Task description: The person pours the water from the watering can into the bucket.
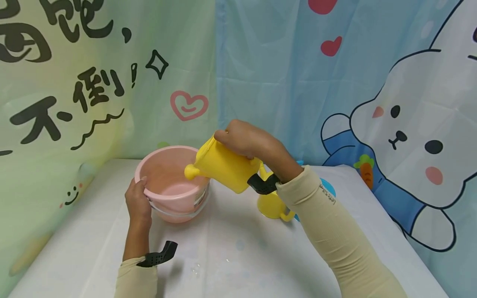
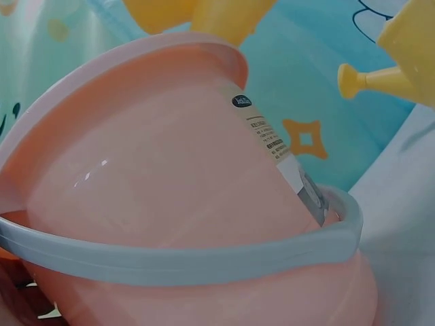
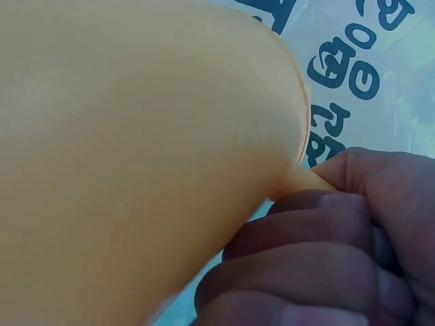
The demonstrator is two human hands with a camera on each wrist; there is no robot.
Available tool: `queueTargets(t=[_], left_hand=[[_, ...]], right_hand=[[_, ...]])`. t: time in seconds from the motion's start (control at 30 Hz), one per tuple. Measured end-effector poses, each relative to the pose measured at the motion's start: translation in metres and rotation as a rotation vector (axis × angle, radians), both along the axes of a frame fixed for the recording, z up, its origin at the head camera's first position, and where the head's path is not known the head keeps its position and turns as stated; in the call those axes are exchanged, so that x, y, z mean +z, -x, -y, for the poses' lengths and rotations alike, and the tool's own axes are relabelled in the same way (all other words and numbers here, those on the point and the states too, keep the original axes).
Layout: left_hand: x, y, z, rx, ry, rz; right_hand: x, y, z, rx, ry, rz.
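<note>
A pink bucket (image 1: 168, 203) stands on the white table at the left, tilted a little, with a pale handle (image 2: 177, 265) hanging across its side. My left hand (image 1: 138, 203) grips its rim at the left, thumb over the edge. Above the table, my right hand (image 1: 247, 138) holds a yellow watering can (image 1: 227, 165) by its handle. The can is tipped to the left, its spout (image 1: 191, 171) over the bucket's right rim. In the right wrist view the fingers (image 3: 299, 265) curl round the handle beside the can's body (image 3: 136, 149).
A second yellow watering can (image 1: 271, 206) stands on the table to the right, partly behind my right forearm. Something blue (image 1: 328, 187) shows behind it. Small clear droplets (image 1: 195, 270) lie on the table (image 1: 223, 240) in front. A printed curtain (image 1: 261, 82) hangs at the back.
</note>
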State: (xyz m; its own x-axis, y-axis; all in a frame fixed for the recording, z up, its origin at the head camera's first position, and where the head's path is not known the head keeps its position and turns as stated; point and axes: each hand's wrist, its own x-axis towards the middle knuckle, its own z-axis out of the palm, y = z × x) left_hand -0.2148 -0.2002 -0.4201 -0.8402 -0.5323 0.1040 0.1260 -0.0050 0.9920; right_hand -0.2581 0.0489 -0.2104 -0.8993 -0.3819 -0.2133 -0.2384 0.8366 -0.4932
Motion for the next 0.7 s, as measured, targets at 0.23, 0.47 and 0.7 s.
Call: queueTargets(t=[0.23,0.47,0.7], left_hand=[[-0.0002,0.0005,-0.0001,-0.001,-0.015,-0.007],[-0.0010,0.0004,0.0001,-0.003,-0.020,-0.018],[-0.0016,0.0015,0.0003,-0.005,-0.022,-0.031]], right_hand=[[-0.0001,0.0014,0.0023,-0.005,-0.005,0.004],[0.0018,0.0019,0.0053,-0.005,-0.021,0.010],[0.0023,0.0018,0.0079,-0.025,-0.042,0.018]])
